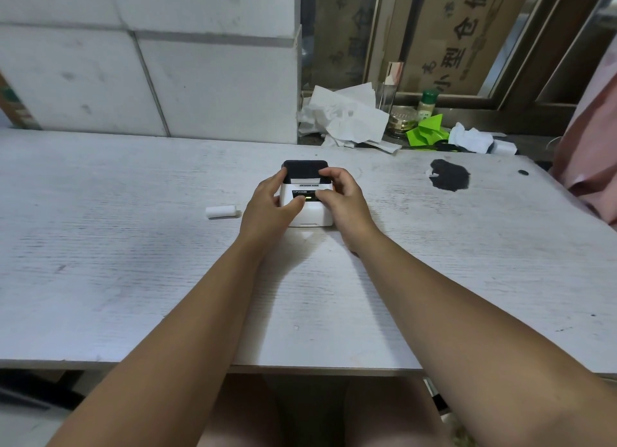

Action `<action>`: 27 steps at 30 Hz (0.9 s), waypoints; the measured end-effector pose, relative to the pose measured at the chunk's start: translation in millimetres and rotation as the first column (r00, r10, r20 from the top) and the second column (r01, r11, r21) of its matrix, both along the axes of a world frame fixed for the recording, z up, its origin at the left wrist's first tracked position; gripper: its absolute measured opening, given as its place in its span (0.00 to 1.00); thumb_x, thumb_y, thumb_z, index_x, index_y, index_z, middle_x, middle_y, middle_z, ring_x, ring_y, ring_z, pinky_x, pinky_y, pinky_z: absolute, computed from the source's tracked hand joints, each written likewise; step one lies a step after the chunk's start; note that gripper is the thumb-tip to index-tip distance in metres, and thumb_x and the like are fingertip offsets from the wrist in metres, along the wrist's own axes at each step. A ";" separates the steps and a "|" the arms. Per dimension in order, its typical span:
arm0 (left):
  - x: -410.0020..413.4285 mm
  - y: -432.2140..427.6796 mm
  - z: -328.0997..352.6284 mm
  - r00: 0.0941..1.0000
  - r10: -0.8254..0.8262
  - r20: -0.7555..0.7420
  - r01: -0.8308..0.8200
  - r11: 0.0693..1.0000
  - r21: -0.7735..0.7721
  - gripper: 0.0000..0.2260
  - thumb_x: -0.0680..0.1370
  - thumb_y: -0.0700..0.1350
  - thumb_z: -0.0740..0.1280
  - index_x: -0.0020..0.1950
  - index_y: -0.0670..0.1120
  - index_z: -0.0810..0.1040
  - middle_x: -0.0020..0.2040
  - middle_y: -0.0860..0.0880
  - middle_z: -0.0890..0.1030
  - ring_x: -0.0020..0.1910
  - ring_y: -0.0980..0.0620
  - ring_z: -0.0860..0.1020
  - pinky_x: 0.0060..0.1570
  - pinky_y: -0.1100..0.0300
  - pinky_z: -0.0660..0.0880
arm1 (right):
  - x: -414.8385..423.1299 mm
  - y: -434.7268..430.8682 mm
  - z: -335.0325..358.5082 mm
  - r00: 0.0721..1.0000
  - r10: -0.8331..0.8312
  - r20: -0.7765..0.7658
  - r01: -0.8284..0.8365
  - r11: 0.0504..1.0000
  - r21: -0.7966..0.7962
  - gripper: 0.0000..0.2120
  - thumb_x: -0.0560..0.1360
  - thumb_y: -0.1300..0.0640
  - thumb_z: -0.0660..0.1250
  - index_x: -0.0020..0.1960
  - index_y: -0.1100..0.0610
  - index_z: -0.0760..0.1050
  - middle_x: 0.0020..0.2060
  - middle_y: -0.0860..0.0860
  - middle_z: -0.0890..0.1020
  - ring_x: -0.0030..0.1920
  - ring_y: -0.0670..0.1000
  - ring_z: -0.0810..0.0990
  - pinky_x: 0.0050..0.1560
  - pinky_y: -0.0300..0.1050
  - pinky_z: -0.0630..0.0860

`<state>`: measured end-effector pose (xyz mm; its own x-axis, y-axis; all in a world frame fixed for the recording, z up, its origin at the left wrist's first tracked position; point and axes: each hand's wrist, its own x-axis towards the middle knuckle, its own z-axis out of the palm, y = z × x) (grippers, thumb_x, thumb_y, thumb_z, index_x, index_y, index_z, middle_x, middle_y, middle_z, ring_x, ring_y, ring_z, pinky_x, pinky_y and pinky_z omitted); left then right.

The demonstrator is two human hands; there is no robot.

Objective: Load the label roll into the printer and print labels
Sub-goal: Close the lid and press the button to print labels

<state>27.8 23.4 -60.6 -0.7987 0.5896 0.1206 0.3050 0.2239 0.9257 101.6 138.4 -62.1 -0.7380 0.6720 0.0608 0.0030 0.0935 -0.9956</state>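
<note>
A small white label printer (309, 212) with a black lid stands in the middle of the white table (133, 263). A strip of white label paper (305, 180) shows at its slot, and a green light glows on its front panel. My left hand (270, 206) grips the printer's left side, thumb on the panel. My right hand (344, 199) holds the right side, fingers on the lid and thumb on the panel. A white label roll (222, 211) lies on the table just left of my left hand.
Crumpled white paper (347, 119), a glass jar, a green-capped bottle (427, 105) and green scraps (427, 132) lie on the sill behind the table. A black patch (450, 179) marks the table at right. Pink cloth (591, 152) hangs at far right.
</note>
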 end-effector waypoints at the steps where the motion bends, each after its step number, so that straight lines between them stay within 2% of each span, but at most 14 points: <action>1: 0.3 0.0 0.2 1.000 0.003 0.002 -0.003 1.000 0.000 0.26 0.75 0.48 0.65 0.73 0.61 0.65 0.68 0.59 0.69 0.59 0.55 0.74 0.59 0.61 0.69 | -0.2 0.1 -0.3 1.000 -0.001 0.000 0.001 1.000 -0.001 0.15 0.65 0.56 0.64 0.47 0.40 0.75 0.57 0.50 0.79 0.63 0.53 0.76 0.65 0.55 0.74; 10: 0.5 -0.1 0.1 1.000 0.011 -0.002 -0.011 1.000 -0.001 0.27 0.76 0.48 0.66 0.74 0.57 0.64 0.70 0.58 0.68 0.59 0.54 0.75 0.61 0.58 0.70 | 0.4 -0.1 0.4 1.000 -0.009 0.000 0.009 1.000 -0.007 0.15 0.65 0.56 0.64 0.47 0.40 0.75 0.59 0.50 0.79 0.62 0.53 0.77 0.63 0.57 0.75; 14: 1.0 0.2 0.2 1.000 0.018 0.004 -0.018 1.000 0.000 0.27 0.76 0.48 0.66 0.74 0.57 0.64 0.69 0.58 0.68 0.59 0.55 0.74 0.60 0.61 0.69 | -0.4 2.1 -1.3 1.000 -0.021 -0.010 0.021 1.000 0.004 0.15 0.68 0.60 0.65 0.47 0.41 0.76 0.52 0.48 0.79 0.58 0.54 0.79 0.62 0.56 0.75; 17: 0.5 0.1 0.2 1.000 0.018 -0.001 -0.018 1.000 -0.003 0.27 0.75 0.48 0.66 0.74 0.57 0.64 0.70 0.57 0.68 0.59 0.55 0.74 0.60 0.61 0.69 | -0.5 2.0 -1.7 1.000 -0.020 -0.015 0.020 1.000 0.004 0.15 0.68 0.61 0.65 0.48 0.42 0.76 0.51 0.48 0.79 0.57 0.54 0.79 0.60 0.56 0.75; 22: 1.2 0.4 1.7 1.000 0.023 0.002 -0.023 1.000 0.003 0.27 0.76 0.47 0.66 0.74 0.57 0.64 0.69 0.57 0.69 0.57 0.56 0.73 0.57 0.63 0.67 | -0.4 -0.3 0.5 1.000 -0.024 -0.014 0.024 1.000 -0.007 0.14 0.65 0.58 0.65 0.47 0.42 0.76 0.53 0.49 0.80 0.59 0.53 0.79 0.62 0.57 0.76; 27: 0.6 0.2 1.1 1.000 0.019 -0.003 -0.019 1.000 -0.004 0.27 0.75 0.48 0.66 0.74 0.58 0.65 0.69 0.57 0.69 0.59 0.55 0.75 0.59 0.62 0.69 | -0.8 -0.7 0.5 1.000 -0.028 -0.008 0.028 1.000 -0.006 0.14 0.64 0.57 0.64 0.45 0.40 0.76 0.55 0.50 0.81 0.60 0.53 0.79 0.62 0.58 0.75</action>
